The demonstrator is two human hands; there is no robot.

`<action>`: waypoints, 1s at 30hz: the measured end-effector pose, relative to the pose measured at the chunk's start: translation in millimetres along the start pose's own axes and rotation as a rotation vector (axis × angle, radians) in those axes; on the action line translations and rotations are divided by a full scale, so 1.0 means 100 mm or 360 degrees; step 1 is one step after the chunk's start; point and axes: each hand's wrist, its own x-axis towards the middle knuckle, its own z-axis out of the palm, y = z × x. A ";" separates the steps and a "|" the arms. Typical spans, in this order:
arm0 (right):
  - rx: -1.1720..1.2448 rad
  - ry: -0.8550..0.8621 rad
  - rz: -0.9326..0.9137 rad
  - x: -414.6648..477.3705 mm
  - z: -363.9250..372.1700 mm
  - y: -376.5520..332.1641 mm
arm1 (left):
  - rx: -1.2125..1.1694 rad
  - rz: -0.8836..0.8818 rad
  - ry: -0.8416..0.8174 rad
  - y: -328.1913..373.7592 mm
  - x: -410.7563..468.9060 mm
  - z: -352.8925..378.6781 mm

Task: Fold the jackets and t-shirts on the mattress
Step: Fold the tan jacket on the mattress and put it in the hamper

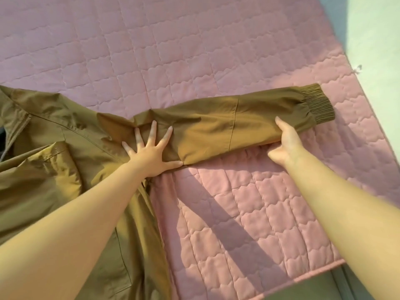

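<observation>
An olive-brown jacket (65, 152) lies spread on the pink quilted mattress cover (194, 50), its body at the left. One sleeve (216, 126) stretches out to the right and ends in a ribbed elastic cuff (320, 102). My left hand (151, 152) presses flat with spread fingers on the sleeve near the shoulder seam. My right hand (285, 144) grips the sleeve's lower edge close to the cuff, thumb on top and fingers tucked underneath. No t-shirts are in view.
The mattress cover's right edge (368, 118) runs diagonally beside a pale floor (378, 29). Its front edge (303, 276) borders a grey-green surface at the bottom right. Bare quilted fabric lies beyond and in front of the sleeve.
</observation>
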 end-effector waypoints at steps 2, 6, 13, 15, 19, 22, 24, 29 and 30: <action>-0.0046 0.0114 -0.0143 -0.02 0.09 0.02 | -0.0179 0.0065 0.0038 -0.04 -0.04 -0.04; -0.0575 0.0326 -0.0527 -0.35 0.41 0.07 | -0.0273 0.0124 0.0428 -0.41 -0.26 0.02; -0.0553 0.0093 -0.1227 -1.50 1.39 0.29 | -0.0639 0.0100 0.0528 -0.89 -0.90 0.31; -0.0466 -0.0087 -0.1370 -1.87 1.71 0.45 | -0.1205 0.0074 0.0460 -0.98 -1.11 0.27; -0.0623 -0.0563 -0.1648 -2.74 2.38 1.08 | -0.1710 -0.0012 0.0640 -1.57 -1.65 -0.08; -0.0871 -0.0892 -0.1790 -3.28 2.79 1.81 | -0.1892 -0.0022 0.0737 -2.19 -2.06 -0.34; -0.1043 -0.1127 -0.1796 -3.59 3.05 2.44 | -0.2513 -0.0129 0.0726 -2.73 -2.31 -0.48; -0.2130 -0.1412 -0.1560 -3.79 3.35 3.90 | -0.3423 -0.0286 0.0650 -3.95 -2.81 -0.52; -0.2434 -0.1469 -0.1444 -3.76 3.37 4.11 | -0.3354 -0.0328 0.0620 -4.10 -2.85 -0.48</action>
